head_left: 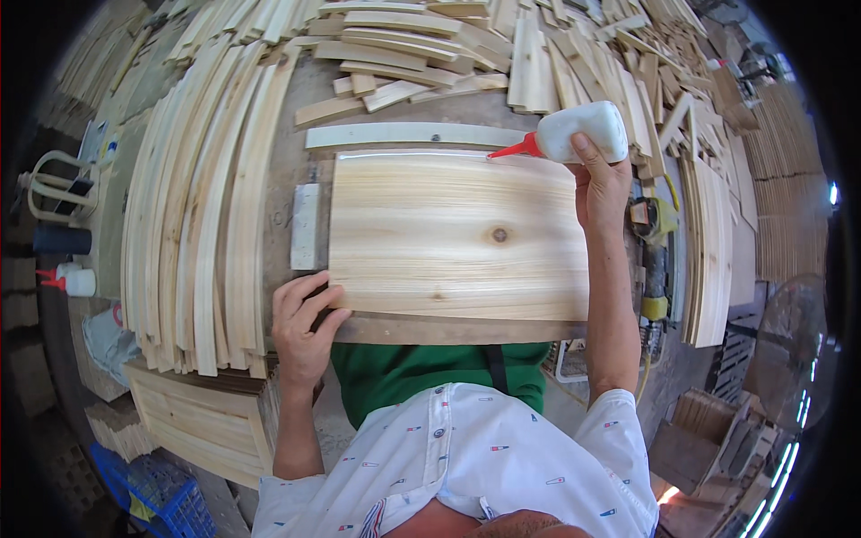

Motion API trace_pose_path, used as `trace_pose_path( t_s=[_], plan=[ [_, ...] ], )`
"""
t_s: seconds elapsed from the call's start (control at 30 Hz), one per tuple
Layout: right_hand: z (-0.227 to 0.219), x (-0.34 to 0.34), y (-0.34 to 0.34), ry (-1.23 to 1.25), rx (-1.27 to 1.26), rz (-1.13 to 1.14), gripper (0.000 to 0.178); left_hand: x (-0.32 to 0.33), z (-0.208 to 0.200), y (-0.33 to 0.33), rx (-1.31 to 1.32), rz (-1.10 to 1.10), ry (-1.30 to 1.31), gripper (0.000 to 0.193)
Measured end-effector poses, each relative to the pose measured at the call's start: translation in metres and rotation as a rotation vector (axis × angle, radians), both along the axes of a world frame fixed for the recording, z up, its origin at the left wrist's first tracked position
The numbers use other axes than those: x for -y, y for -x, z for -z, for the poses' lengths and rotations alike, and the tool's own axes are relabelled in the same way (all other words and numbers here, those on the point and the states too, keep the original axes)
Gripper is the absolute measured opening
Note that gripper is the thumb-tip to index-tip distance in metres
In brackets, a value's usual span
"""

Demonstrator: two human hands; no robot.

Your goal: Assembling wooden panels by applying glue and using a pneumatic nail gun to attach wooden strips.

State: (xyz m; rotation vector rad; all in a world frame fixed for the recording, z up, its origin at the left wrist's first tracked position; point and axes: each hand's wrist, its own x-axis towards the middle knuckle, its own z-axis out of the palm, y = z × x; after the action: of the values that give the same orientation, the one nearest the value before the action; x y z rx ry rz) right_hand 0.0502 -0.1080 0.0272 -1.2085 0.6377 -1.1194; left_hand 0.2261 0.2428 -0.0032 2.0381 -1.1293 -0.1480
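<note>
A rectangular pale wooden board with a dark knot lies flat in front of me. My right hand is wrapped round a white glue bottle, tilted so that its red nozzle touches or nearly touches the board's far edge. A whitish line of glue runs along that edge, left of the nozzle. My left hand rests at the board's near left corner, fingers apart, fingertips on its edge. Just beyond the board lies a narrow wooden strip. A short metal plate sits to its left.
Long wooden slats are stacked at the left, and several short offcuts pile up at the back. Another glue bottle lies at far left. A yellow-and-black tool is right of the board, near stacked panels.
</note>
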Motion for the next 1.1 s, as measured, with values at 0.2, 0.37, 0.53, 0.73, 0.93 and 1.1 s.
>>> trace_pose_path(
  t_s=[0.2,0.37,0.53,0.73,0.93,1.1],
  plan=[
    [-0.005,0.025,0.057,0.078,-0.077,0.165,0.038,0.0,0.0,0.001,0.007,-0.006,-0.019,0.034],
    [-0.012,0.038,0.096,0.093,-0.169,0.303,0.04,0.001,-0.001,0.001,-0.002,0.01,-0.029,0.033],
    [-0.012,0.045,0.115,0.246,-0.224,0.432,0.047,-0.002,0.002,0.002,-0.003,-0.006,-0.057,0.031],
    [-0.014,0.041,0.118,0.396,-0.367,0.546,0.055,-0.002,0.001,0.004,-0.024,-0.019,-0.075,0.029],
    [-0.016,0.03,0.123,0.383,-0.413,0.614,0.052,-0.003,0.003,0.002,-0.02,-0.004,-0.057,0.03],
    [-0.021,0.007,0.127,0.386,-0.439,0.647,0.05,-0.003,0.006,0.001,-0.001,0.012,-0.045,0.03]
  ],
)
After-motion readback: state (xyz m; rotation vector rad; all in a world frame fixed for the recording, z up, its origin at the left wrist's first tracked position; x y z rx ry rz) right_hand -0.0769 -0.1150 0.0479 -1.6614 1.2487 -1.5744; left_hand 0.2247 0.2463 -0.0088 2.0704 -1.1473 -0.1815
